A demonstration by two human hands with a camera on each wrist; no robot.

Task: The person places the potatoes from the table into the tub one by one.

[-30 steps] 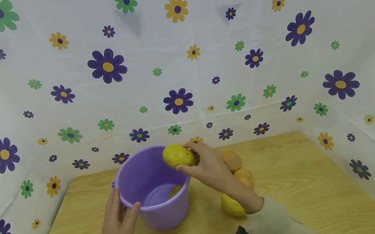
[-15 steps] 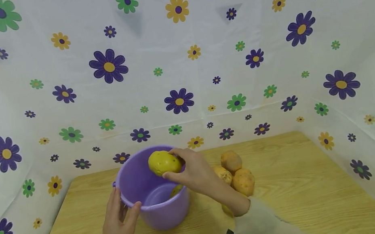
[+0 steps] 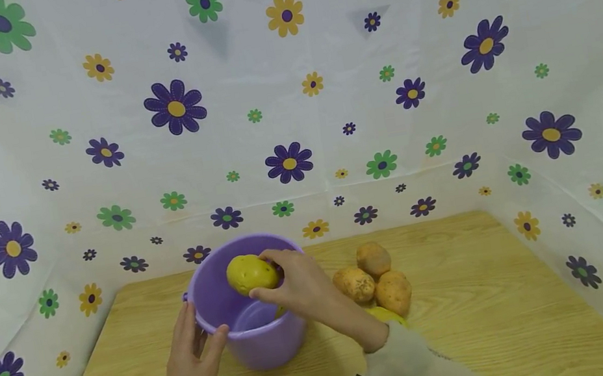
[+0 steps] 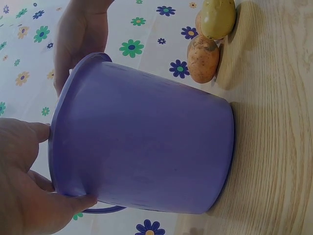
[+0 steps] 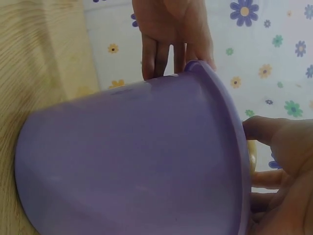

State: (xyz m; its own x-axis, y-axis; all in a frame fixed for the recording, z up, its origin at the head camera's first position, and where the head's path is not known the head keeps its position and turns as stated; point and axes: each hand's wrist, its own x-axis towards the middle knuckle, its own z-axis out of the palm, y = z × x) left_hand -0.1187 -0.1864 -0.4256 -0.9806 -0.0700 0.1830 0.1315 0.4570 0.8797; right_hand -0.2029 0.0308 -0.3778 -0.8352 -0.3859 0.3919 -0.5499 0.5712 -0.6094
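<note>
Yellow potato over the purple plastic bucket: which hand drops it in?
Probably the right hand: it already grips the yellow potato above the purple plastic bucket, while the left hand holds the bucket's rim.

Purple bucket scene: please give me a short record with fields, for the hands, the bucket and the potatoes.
left hand: grips the rim of the purple bucket
right hand: holds a yellow potato above the bucket opening
bucket: upright on the wooden table
potato pile: on the table, right of the bucket, apart from it
backdrop: flowered cloth
</note>
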